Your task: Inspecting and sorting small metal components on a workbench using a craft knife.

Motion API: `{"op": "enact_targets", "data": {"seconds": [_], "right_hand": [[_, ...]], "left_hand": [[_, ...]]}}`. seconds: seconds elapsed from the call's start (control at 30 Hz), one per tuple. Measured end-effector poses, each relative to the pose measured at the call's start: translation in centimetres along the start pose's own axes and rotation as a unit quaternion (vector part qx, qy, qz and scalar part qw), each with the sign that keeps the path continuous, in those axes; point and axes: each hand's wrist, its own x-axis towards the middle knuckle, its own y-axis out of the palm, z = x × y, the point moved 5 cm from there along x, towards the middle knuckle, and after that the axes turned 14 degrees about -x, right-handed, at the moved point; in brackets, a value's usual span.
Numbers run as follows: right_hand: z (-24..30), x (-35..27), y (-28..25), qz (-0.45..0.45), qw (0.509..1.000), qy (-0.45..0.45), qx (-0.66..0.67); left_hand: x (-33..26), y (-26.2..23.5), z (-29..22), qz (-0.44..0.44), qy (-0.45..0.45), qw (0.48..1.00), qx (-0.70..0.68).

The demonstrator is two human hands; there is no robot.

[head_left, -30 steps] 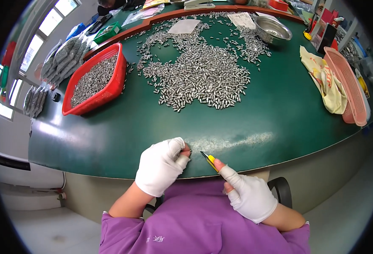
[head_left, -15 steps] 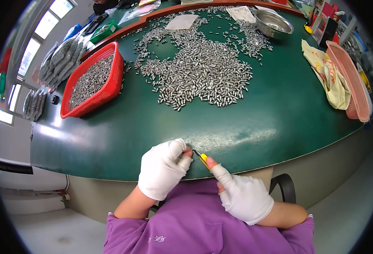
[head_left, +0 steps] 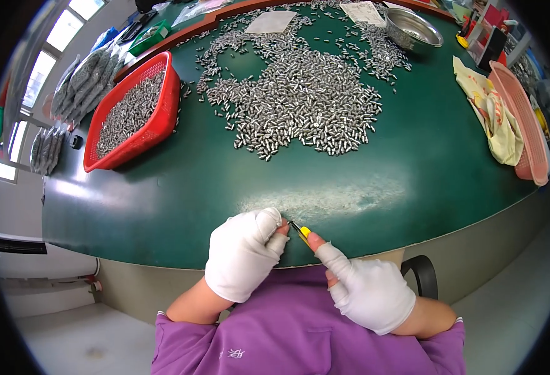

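Note:
My left hand (head_left: 240,255), in a white glove with bare fingertips, is closed in a pinch over the near edge of the green table (head_left: 181,209). Whatever it pinches is too small and hidden to make out. My right hand (head_left: 375,295), gloved the same way, grips a yellow-handled tool (head_left: 305,232) with a thin dark tip, the thumb lying along the handle. That tip meets the left fingertips. Beyond both hands spreads a large heap of small silvery metal parts (head_left: 306,103).
At left stands a red plastic basket (head_left: 170,112) of similar parts, near stacked grey bags (head_left: 87,87). A steel bowl (head_left: 426,32) sits far right. A pink basket (head_left: 525,140) with yellowish cloth (head_left: 497,122) lies along the right edge. White papers (head_left: 270,22) rest on the heap.
The whole view has shifted slightly. Both hands keep the same grips, and the tool's tip stays at the left fingertips.

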Motion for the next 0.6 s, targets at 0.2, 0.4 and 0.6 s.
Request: {"op": "enact_targets", "data": {"seconds": [0.2,0.4,0.6], "right_hand": [[0.4,0.5,-1.0,0.016,1.000,-0.015,-0.003],[-0.3,-0.4,0.5,-0.015,0.999,0.017,0.037],[-0.2,-0.4,0.5,-0.010,1.000,0.013,0.024]], "left_hand": [[0.1,-0.2,0.1,0.020,-0.007,1.000,0.015],[-0.2,0.0,0.2,-0.005,-0.011,1.000,-0.011],[-0.1,-0.1,0.3,-0.001,-0.023,0.999,-0.028]]}}
